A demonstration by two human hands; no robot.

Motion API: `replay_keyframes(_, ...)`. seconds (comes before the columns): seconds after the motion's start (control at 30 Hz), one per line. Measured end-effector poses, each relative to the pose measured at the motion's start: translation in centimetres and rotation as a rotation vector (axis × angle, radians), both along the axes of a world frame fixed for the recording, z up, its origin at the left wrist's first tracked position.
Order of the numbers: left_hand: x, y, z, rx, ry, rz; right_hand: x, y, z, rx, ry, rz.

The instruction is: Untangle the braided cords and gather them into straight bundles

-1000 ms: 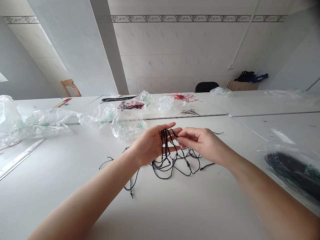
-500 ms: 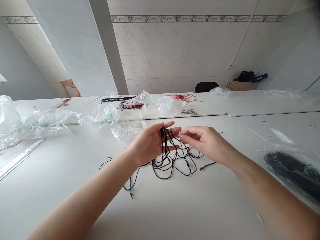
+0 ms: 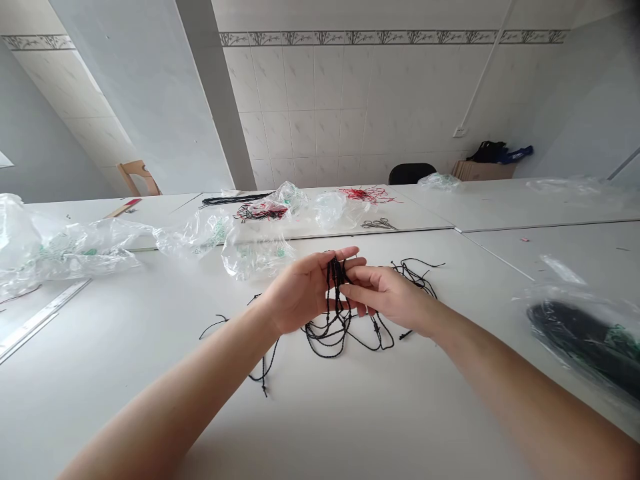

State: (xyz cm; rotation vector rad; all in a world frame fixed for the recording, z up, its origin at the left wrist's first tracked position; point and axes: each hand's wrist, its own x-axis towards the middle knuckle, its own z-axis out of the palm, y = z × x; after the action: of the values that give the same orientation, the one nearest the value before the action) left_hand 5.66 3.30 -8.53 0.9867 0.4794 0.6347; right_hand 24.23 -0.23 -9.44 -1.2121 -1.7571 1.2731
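Note:
Several thin black braided cords (image 3: 325, 343) hang in loops from my left hand (image 3: 303, 290) down onto the white table. Their upper ends are pinched between the thumb and fingers of that hand, palm turned up. My right hand (image 3: 383, 297) reaches in from the right, its thumb and fingertips closed on the hanging strands beside the left fingers. More black cord (image 3: 417, 277) lies loose behind the right wrist. A knotted cord end (image 3: 264, 387) rests under the left forearm.
Crumpled clear plastic bags (image 3: 195, 233) lie across the left and back. Scissors (image 3: 379, 223), red cords (image 3: 370, 194) and a black cord bundle (image 3: 235, 199) sit on the far table. A bag of black cord (image 3: 580, 340) is at right, a metal ruler (image 3: 45, 320) at left.
My right hand has moved left and slightly down, from beside the left fingertips onto the hanging cords. Loose cord behind the right wrist now shows more. My left hand has shifted slightly right.

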Motion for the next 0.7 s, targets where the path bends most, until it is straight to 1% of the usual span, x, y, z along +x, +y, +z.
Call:
replay_keyframes(0.1,0.01,0.0,0.04,-0.001,0.022,-0.011,-0.06,0.1,-0.15,-0.033,0.064,0.026)
replay_keyframes(0.23,0.0,-0.09,-0.02,-0.002,0.024,-0.001,-0.12,0.06,-0.15,-0.046,0.101,0.017)
replay_keyframes(0.4,0.08,-0.35,0.02,0.002,0.033,0.037,-0.1,-0.06,0.05,-0.035,0.07,-0.026)
replay_keyframes(0.6,0.08,-0.17,-0.12,0.015,0.038,0.032,0.18,-0.13,0.39,0.002,0.002,-0.043)
replay_keyframes(0.7,0.05,0.04,-0.29,-0.006,0.043,0.092,0.47,-0.06,0.5,0.042,-0.032,-0.062)
